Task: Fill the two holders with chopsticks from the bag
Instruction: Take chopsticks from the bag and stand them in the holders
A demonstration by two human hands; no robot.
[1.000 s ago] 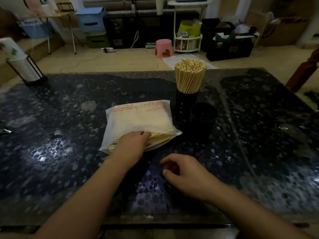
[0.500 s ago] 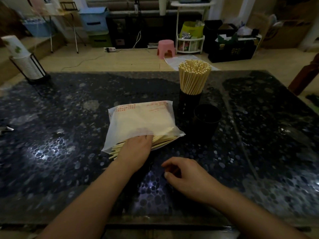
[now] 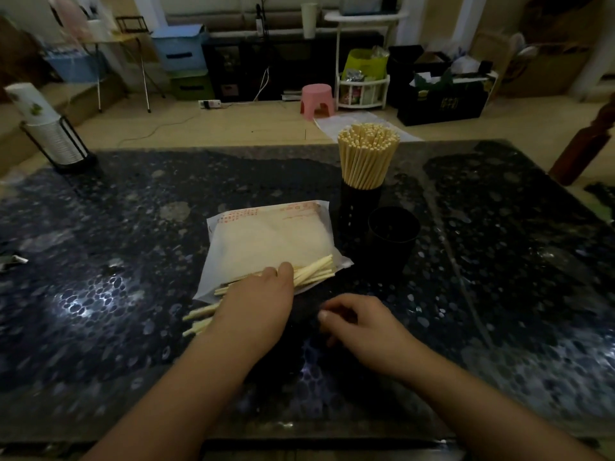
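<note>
Crowding bag (image 3: 266,241): full holder (image 3: 359,207), empty holder (image 3: 392,237).

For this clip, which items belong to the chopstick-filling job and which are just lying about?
Job: bag; chopsticks the left hand draws out; full holder; empty holder; right hand, idle.

Lying about: paper cup stack in its rack; pink stool; small object at table's left edge.

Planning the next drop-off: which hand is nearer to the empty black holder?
Right. The right hand lies on the table just in front of the empty holder; the left hand is farther left, gripping chopsticks at the bag mouth.
</note>
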